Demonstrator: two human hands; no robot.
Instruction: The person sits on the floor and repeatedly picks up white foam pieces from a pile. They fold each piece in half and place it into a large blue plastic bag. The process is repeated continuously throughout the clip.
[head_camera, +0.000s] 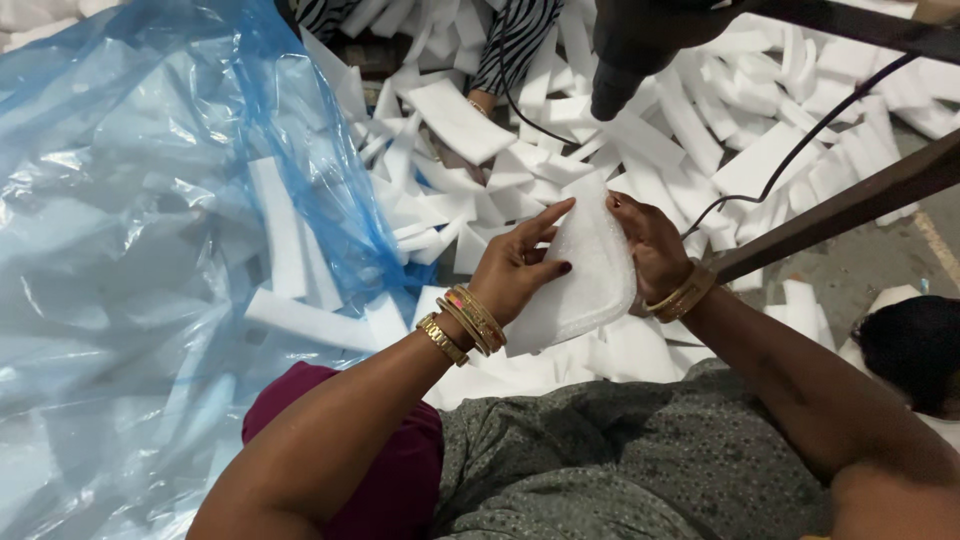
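- A huge sheet of clear blue plastic bagging (150, 250) is spread over the whole left side, crumpled and shiny, with white foam strips seen through it – roughly three long ones can be made out clearly, the rest is blurred by the film.
- The floor beyond is covered by a pile of white foam offcuts (700, 130), mostly flat rectangular strips lying every which way; far too many to be counted properly, dozens at least.
- One dark wooden or metal bar (850, 205) is seen cutting diagonally across the right side, and one black cable (790, 160) is draped over the foam beside it. A black tool nozzle (625, 60) hangs down from the top edge, right above the hands, so part of the pile is blocked by it.
- One white foam pouch (585, 270) is held up in the middle of the view, over the lap – it's soft-looking, slightly bubbly in texture, with rounded corners, tilted on a diagonal.
- The pouch is pinched along its left edge by the left hand (515, 275), thumb in front and fingers pressed flat on it; three or so gold bangles are worn on that wrist.
- The right edge is gripped by the right hand (650, 245), fingers curled behind the foam, so they're mostly hidden; gold bangles are worn there too.
- A striped sleeve of another person (510, 40) is visible at the top, with a hand resting in the foam.
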